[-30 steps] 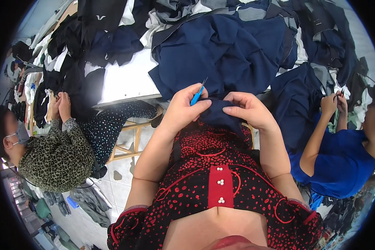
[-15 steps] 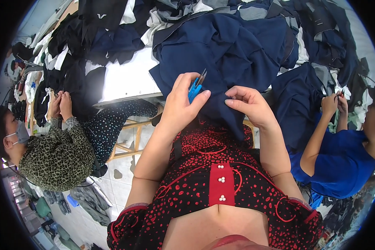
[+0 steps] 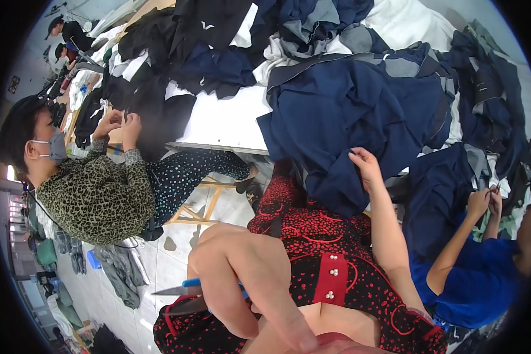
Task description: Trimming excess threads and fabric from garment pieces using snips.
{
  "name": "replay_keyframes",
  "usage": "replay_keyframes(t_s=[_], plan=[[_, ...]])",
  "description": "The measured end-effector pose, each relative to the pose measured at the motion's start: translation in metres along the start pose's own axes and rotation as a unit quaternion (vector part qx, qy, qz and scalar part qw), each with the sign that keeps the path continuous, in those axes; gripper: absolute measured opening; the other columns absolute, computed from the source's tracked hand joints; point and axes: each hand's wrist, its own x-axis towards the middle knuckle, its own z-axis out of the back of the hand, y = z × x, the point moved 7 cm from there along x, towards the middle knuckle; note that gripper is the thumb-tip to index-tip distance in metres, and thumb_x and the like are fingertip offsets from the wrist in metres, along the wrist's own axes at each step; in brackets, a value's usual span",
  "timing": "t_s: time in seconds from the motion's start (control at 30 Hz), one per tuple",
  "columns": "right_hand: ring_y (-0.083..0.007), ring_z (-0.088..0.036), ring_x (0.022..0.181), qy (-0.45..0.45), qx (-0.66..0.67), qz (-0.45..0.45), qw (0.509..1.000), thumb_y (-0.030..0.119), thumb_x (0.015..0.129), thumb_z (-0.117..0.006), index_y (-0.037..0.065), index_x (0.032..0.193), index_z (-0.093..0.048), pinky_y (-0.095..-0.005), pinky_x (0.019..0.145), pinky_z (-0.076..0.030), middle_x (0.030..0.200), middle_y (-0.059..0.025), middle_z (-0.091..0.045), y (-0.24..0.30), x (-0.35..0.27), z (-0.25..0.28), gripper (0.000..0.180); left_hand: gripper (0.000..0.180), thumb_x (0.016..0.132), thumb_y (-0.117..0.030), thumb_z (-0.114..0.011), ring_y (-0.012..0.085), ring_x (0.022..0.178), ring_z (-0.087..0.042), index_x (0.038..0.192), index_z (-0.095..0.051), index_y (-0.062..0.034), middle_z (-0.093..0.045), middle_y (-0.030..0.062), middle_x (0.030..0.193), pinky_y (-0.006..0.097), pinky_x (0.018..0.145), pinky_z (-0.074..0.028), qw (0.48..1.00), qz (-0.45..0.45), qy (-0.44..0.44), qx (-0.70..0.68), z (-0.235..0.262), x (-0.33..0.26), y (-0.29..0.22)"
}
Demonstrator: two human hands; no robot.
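Observation:
My left hand (image 3: pixel 242 274) is raised close to the camera, large in the lower part of the view. Its bent fingers are closed round a pair of thread snips (image 3: pixel 192 291), whose blue handle partly shows; the pointed metal blades stick out to the left. A dark navy garment (image 3: pixel 336 112) lies bunched over the table's front edge and hangs down in front of my lap. At the hanging part, my right hand (image 3: pixel 367 168) pinches a fold of this cloth between thumb and fingers.
The white tabletop (image 3: pixel 224 121) shows beside the navy garment. Dark garments (image 3: pixel 183 65) and white cloth (image 3: pixel 410 26) heap up across the table. A masked person (image 3: pixel 94 189) works at left; another in blue (image 3: pixel 484 271) sits at right. A wooden stool (image 3: pixel 203 203) stands at left.
My left hand has come away from the cloth, back toward the camera, with the thread snips still in it. My right hand stays at the navy garment. The whole view has shifted.

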Motion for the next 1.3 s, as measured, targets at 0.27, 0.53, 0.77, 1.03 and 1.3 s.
replay_keyframes(t_s=[0.27, 0.53, 0.77, 1.03, 1.3], plan=[[-0.0044, -0.053, 0.071, 0.037, 0.007, 0.004, 0.999, 0.008, 0.081, -0.060, 0.003, 0.093, -0.059, -0.0172, 0.069, -0.041, 0.078, 0.0026, -0.059, -0.015, 0.009, 0.004, 0.013, 0.014, 0.076, 0.003, -0.054, 0.0103, 0.036, -0.045, 0.063, -0.058, 0.0051, -0.051, 0.0392, 0.101, 0.019, 0.035, -0.037, 0.996, 0.039, 0.032, -0.076, 0.001, 0.027, -0.002], [-0.0051, -0.053, 0.073, 0.034, 0.001, 0.002, 0.999, 0.007, 0.081, -0.060, 0.002, 0.093, -0.059, -0.0179, 0.071, -0.041, 0.079, 0.0018, -0.059, -0.013, 0.010, 0.004, 0.013, 0.009, 0.078, 0.002, -0.057, 0.0181, 0.048, -0.057, 0.070, -0.061, 0.0048, -0.054, 0.0339, 0.102, 0.020, 0.042, -0.044, 0.989, 0.049, 0.078, -0.117, 0.013, 0.042, 0.004], [-0.0089, -0.055, 0.076, 0.016, -0.024, 0.002, 1.000, 0.010, 0.077, -0.065, 0.003, 0.096, -0.061, -0.0222, 0.073, -0.043, 0.083, -0.0001, -0.061, -0.013, 0.010, 0.009, 0.020, 0.019, 0.080, -0.010, -0.056, 0.0227, 0.049, -0.057, 0.067, -0.058, 0.0048, -0.058, 0.0313, 0.084, 0.026, 0.037, -0.038, 0.991, 0.129, -0.027, 0.002, 0.039, 0.009, 0.022], [-0.0078, -0.055, 0.080, 0.044, -0.022, 0.002, 0.999, 0.012, 0.079, -0.063, 0.001, 0.098, -0.060, -0.0201, 0.074, -0.042, 0.086, -0.0006, -0.061, -0.014, 0.011, 0.006, 0.022, 0.037, 0.074, -0.003, -0.061, 0.0056, 0.062, -0.047, 0.109, -0.050, -0.0062, -0.052, 0.0025, 0.090, 0.018, 0.050, -0.037, 0.594, 0.427, -0.479, 0.486, 0.262, -0.192, 0.027], [-0.0057, -0.053, 0.078, 0.062, 0.016, -0.008, 0.998, 0.014, 0.080, -0.063, 0.003, 0.098, -0.060, -0.0190, 0.074, -0.041, 0.083, 0.0017, -0.060, -0.020, 0.017, 0.008, 0.021, 0.039, 0.072, -0.008, -0.057, 0.0338, 0.093, -0.056, 0.109, -0.048, -0.0028, -0.058, 0.0186, 0.100, 0.038, 0.080, -0.042, 0.261, 0.470, -0.387, 0.749, 0.311, -0.305, -0.014]])
